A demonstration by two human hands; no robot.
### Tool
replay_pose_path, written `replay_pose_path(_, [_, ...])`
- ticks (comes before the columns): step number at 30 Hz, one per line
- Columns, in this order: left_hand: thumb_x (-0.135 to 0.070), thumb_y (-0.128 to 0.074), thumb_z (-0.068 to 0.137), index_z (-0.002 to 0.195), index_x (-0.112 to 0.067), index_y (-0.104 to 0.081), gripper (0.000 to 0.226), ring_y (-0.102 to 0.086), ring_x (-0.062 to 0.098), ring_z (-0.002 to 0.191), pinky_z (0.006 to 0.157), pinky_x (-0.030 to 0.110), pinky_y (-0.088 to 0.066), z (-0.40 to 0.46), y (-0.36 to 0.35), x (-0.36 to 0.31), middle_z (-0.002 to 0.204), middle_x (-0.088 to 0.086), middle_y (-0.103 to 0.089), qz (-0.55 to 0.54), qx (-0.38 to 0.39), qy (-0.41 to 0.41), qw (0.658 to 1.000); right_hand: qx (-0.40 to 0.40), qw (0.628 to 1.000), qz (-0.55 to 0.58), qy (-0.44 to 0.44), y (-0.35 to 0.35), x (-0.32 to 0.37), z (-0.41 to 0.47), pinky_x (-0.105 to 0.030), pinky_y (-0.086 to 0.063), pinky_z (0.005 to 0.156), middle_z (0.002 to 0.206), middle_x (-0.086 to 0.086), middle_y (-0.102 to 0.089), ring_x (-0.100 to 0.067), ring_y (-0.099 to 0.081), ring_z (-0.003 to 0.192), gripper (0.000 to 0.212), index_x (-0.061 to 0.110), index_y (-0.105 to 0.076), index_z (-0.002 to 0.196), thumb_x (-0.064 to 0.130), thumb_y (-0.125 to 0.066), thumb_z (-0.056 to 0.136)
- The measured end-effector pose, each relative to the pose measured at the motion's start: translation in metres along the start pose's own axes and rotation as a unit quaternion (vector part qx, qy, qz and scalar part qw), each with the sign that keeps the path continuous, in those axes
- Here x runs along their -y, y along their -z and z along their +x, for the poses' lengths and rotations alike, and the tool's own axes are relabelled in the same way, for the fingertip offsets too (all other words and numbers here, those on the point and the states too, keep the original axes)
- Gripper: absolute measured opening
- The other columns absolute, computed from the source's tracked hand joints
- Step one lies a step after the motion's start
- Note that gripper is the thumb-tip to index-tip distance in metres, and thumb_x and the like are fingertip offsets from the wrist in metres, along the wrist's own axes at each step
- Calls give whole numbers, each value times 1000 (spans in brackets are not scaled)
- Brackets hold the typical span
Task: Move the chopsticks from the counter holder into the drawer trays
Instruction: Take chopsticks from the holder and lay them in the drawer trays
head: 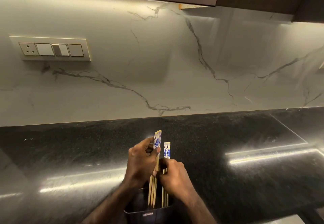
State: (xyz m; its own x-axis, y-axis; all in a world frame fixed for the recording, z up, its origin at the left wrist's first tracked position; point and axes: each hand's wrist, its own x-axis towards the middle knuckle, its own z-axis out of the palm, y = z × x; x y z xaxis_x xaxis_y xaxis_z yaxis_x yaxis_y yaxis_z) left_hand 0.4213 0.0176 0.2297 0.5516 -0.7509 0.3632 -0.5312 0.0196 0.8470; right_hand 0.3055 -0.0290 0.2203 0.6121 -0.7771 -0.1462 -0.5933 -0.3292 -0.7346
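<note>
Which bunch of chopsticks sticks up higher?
The bunch in the left hand, the left chopsticks. Their blue tops reach above the right chopsticks, gripped by the right hand.

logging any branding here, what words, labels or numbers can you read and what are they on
Small label on the front of the dark holder: it carries print, but too small and blurred to read.
Chopsticks: blue floral pattern only, no lettering.
Switch plate on the wall: no readable markings.

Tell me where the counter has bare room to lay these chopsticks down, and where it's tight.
Bare counter lies left of the holder, up to the marble wall, and to the right. It is crowded at the holder, where the left hand and right hand grip chopsticks.
</note>
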Motion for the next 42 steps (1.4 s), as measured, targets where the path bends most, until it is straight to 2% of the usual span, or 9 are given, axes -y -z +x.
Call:
replay_pose_path(3, [-10, -73, 82, 113, -27, -65, 37, -67, -8, 81, 73, 16, -57, 15, 12, -17, 87, -19, -69, -23, -6, 2, 1000, 10, 999, 32, 15, 7, 5, -1, -25, -55, 88, 108, 5, -69, -4, -67, 95, 23, 24, -64, 116, 24, -65, 92])
replay_pose_path(6, [-11, -75, 80, 113, -18, -68, 34, -71, 4, 82, 75, 30, -60, 29, 24, -36, 92, -6, -74, -48, -2, 4, 999, 3, 997, 62, 48, 15, 8, -2, -20, -56, 74, 94, 5, -70, -3, -68, 83, 13, 22, -69, 104, 23, -68, 90])
replay_pose_path(8, [-11, -74, 81, 113, -18, -67, 33, -72, 7, 81, 74, 30, -60, 35, 32, -52, 93, -3, -75, -65, 8, 7, 998, 6, 994, 84, 63, 20, 10, -4, -20, -57, 70, 90, 4, -71, -4, -69, 79, 9, 20, -70, 98, 22, -70, 89])
replay_pose_path(11, [-8, -72, 81, 111, -18, -65, 33, -73, 10, 78, 71, 28, -60, 39, 42, -73, 90, -1, -75, -109, 18, 24, 994, 16, 988, 130, 82, 26, 10, -6, -29, -60, 80, 93, 2, -73, -8, -71, 86, 9, 21, -70, 97, 21, -71, 88])
replay_pose_path(16, [-6, -74, 78, 111, -17, -65, 35, -74, 14, 76, 69, 30, -61, 43, 51, -92, 87, 2, -75, -138, -2, 38, 990, 52, 977, 188, 91, 37, 12, -15, -34, -60, 83, 93, 2, -77, -9, -74, 87, 11, 16, -70, 101, 18, -67, 91])
replay_pose_path(23, [-6, -75, 78, 104, -24, -65, 33, -73, 11, 73, 62, 21, -58, 30, 64, -115, 83, -2, -74, -160, -17, 40, 986, 77, 970, 220, 74, 43, 20, -42, -41, -63, 74, 95, -5, -76, -17, -75, 88, 13, 15, -67, 105, 19, -63, 94])
replay_pose_path(28, [-3, -74, 78, 97, -27, -65, 32, -74, 14, 73, 62, 23, -59, 7, 78, -135, 82, -1, -75, -193, -4, 30, 981, 62, 967, 238, 69, 47, 28, -78, -44, -62, 74, 94, -8, -75, -23, -74, 88, 12, 16, -68, 105, 16, -63, 93])
replay_pose_path(35, [-4, -74, 78, 98, -25, -64, 30, -74, 13, 73, 64, 25, -60, -38, 102, -150, 82, 0, -75, -214, 33, 23, 976, 36, 972, 226, 52, 37, 35, -136, -37, -62, 73, 95, -6, -75, -16, -74, 86, 16, 15, -68, 107, 18, -65, 92])
replay_pose_path(42, [-6, -73, 79, 107, -17, -66, 30, -74, 15, 78, 70, 30, -60, -89, 102, -150, 85, 4, -76, -223, 85, 40, 970, 2, 972, 232, 23, 17, 21, -198, -44, -62, 76, 96, -9, -75, -24, -74, 87, 17, 14, -68, 108, 18, -65, 92])
